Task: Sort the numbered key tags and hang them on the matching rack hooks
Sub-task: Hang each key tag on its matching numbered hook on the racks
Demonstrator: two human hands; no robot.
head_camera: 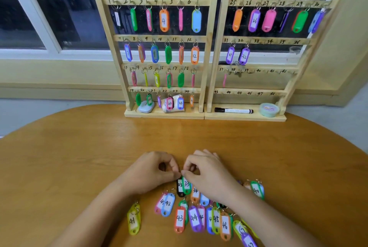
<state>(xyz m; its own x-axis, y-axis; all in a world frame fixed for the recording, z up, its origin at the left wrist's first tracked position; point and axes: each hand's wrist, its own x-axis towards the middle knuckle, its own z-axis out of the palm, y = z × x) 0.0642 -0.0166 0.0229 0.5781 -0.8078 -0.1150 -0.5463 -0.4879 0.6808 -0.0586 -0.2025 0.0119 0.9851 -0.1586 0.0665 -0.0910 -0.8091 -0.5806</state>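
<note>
Two wooden racks stand at the table's far edge: the left rack point(207, 51) has tags on hooks 1 to 24, the right rack point(219, 47) carries tags on 25 to 32 and 37. Near the front edge my left hand point(151, 169) and my right hand point(207, 169) meet, both pinching at the rings of two tags marked 33, a green tag point(186, 186) and a black tag point(180, 188). Several loose tags lie below them, among them a yellow 41 point(133, 220), a blue 42 point(168, 204) and an orange 43 point(180, 219).
On the racks' base sit a black marker point(234, 110), a pale green round tub point(269, 109), a small blue-grey case point(146, 106) and a white roll point(166, 107). The round wooden table point(79, 157) stands before a dark window.
</note>
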